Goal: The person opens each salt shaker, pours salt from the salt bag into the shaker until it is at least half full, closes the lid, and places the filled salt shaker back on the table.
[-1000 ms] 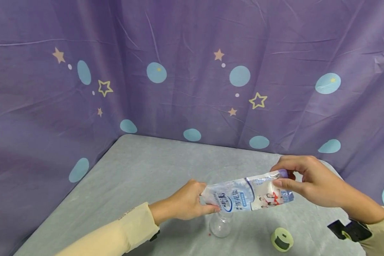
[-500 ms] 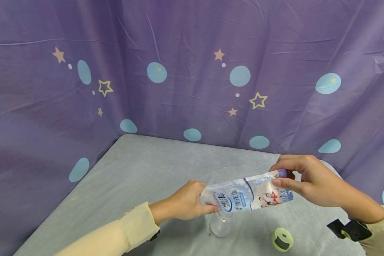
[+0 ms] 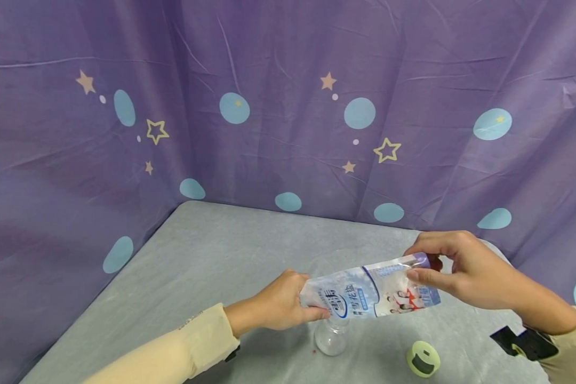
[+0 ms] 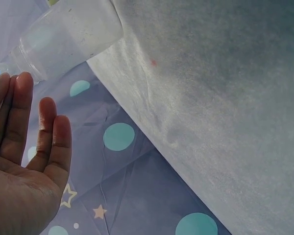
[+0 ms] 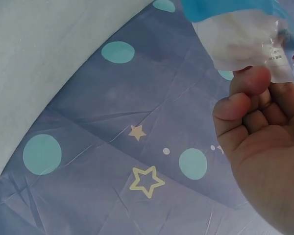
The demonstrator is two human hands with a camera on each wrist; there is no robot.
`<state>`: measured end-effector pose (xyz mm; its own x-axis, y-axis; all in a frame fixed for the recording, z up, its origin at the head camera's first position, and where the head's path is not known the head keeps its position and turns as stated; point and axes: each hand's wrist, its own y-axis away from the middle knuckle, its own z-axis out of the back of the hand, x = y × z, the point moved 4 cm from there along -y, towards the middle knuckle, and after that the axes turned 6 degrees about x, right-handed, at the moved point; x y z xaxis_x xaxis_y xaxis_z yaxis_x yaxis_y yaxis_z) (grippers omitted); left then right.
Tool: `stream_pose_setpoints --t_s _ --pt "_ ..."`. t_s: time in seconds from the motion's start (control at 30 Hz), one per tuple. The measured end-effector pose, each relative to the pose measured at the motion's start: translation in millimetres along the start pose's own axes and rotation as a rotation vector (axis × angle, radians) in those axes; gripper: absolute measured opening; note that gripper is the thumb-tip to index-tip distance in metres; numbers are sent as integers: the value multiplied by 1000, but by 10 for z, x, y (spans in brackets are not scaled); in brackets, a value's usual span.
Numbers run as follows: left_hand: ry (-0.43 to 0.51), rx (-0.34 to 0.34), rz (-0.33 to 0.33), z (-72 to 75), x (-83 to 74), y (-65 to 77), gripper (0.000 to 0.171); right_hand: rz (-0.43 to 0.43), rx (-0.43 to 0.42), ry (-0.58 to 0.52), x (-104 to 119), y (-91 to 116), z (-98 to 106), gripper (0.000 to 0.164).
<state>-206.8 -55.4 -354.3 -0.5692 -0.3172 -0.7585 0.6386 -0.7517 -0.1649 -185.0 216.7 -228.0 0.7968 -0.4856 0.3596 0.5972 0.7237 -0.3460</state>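
Observation:
A blue and white bag of salt (image 3: 365, 293) is held tilted between both hands, its right end higher. My left hand (image 3: 285, 301) pinches the lower left end, right over the mouth of a clear bottle (image 3: 330, 338) standing on the table. In the left wrist view, the thumb and nearest fingers meet at the neck of the bottle (image 4: 71, 36), while the other fingers stay extended. With thumb and fingers, my right hand (image 3: 470, 274) grips the bag's raised end. White contents show through the bag (image 5: 245, 41) in the right wrist view. The bag covers the bottle's mouth in the head view.
A light green lid (image 3: 423, 359) lies on the grey-covered table (image 3: 240, 234), right of the bottle. Beside the bottle's base is a tiny red speck (image 3: 314, 351). A purple curtain (image 3: 288, 106) with stars and blue ovals surrounds the table's back and left sides.
My right hand and the bag's raised end have shifted up very slightly. The left hand, bottle and lid stay in place.

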Motion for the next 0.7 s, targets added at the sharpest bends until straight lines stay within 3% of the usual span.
stream_pose_setpoints --t_s 0.7 --pt "3 9 -12 -3 8 -4 26 -30 -1 -13 -18 46 -18 32"
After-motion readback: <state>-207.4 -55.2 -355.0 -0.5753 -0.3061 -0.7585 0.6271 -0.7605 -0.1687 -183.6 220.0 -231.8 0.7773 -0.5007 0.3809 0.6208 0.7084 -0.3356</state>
